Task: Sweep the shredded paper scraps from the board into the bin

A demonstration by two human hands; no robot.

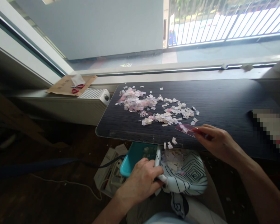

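Note:
My right hand (216, 140) pinches a thin, see-through pink plastic piece (186, 129) near the front edge of the dark tabletop (219, 99). Small pale and pinkish paper scraps (135, 101) lie heaped and strewn beyond it, and a few sit at the edge. Below that edge, my left hand (143, 177) is closed on the rim of a bin lined with patterned cloth (198, 183). More paper bits (174, 160) lie inside this bin. A turquoise tub (130, 157) stands beside it on the left, also with scraps, partly hidden under the tabletop.
Red-handled scissors (78, 88) and a clear bag rest on a brown envelope (70, 84) at the far left. Next to it is a white radiator (95, 94). A blurred-out object (272, 130) lies at the right. Behind the table runs a window sill (168, 74).

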